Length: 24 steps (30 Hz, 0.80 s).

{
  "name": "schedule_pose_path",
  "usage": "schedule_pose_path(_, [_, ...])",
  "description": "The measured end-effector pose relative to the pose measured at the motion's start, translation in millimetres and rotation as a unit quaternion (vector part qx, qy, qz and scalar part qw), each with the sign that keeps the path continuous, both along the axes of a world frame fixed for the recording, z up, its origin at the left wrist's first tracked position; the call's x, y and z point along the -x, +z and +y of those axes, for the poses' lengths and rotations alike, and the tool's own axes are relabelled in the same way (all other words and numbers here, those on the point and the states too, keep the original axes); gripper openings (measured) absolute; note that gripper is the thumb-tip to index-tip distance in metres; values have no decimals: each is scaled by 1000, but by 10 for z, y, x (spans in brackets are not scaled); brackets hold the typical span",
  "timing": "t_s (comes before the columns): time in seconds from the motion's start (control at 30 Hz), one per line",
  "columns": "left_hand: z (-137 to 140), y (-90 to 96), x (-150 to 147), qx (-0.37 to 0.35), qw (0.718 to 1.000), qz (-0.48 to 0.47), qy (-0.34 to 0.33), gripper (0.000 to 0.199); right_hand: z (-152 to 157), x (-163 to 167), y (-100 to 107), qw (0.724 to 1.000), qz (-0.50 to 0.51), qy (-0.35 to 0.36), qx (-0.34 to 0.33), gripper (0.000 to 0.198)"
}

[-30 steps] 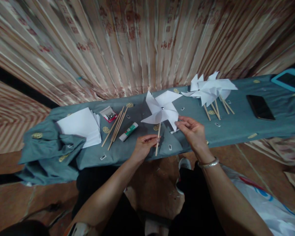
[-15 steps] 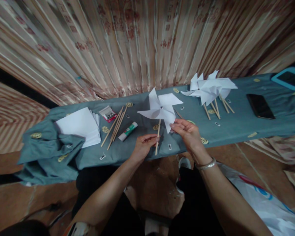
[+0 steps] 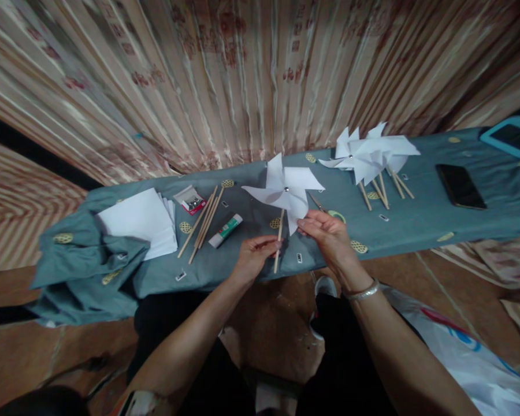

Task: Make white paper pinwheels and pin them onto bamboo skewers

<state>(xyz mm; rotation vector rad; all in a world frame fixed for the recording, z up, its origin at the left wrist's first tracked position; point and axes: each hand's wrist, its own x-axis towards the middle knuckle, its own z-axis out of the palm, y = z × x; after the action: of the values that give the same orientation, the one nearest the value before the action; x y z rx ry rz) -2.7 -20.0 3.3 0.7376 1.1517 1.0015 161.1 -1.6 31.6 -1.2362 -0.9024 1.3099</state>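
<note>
A white paper pinwheel point(image 3: 281, 199) with a silver pin at its centre stands up on a thin wooden stick point(image 3: 279, 242). My left hand point(image 3: 255, 257) pinches that stick low down, below the paper. The fingertips of my right hand point(image 3: 327, 234) are closed on the tip of the lower blade. Just behind the right hand lie scissors point(image 3: 335, 216) with a pale green handle, partly hidden by it. To the left of my left hand is a glue stick point(image 3: 226, 231), lying on the cloth.
Several wooden sticks point(image 3: 205, 225), an open box of pins point(image 3: 190, 200) and a stack of white paper point(image 3: 134, 222) lie leftward. Several pinwheels point(image 3: 372, 155), a black phone point(image 3: 460, 186) and a blue-framed device point(image 3: 512, 138) are rightward on the cloth-covered table point(image 3: 416, 222). A curtain hangs behind.
The pinwheel's blades have turned or tilted slightly. My right hand has shifted a little left with the lower blade, showing more of the scissors. My left hand has stayed on the stick.
</note>
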Motion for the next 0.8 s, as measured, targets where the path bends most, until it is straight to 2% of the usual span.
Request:
schedule_pose_path(0.2, [1, 9, -12, 3, 1000, -20, 4, 28, -12, 60, 38, 999, 35, 10, 13, 37])
schedule_pose_path(0.43, [-14, 28, -25, -4, 1000, -21, -6, 26, -25, 119, 47, 999, 28, 34, 5, 37])
schedule_pose_path(0.6, [-17, 25, -31, 3, 1000, -26, -5, 29, -31, 141, 25, 998, 4, 56, 3, 36])
schedule_pose_path(0.8, [-31, 28, -43, 0, 999, -35, -13, 28, -26, 160, -75, 996, -82, 42, -21, 36])
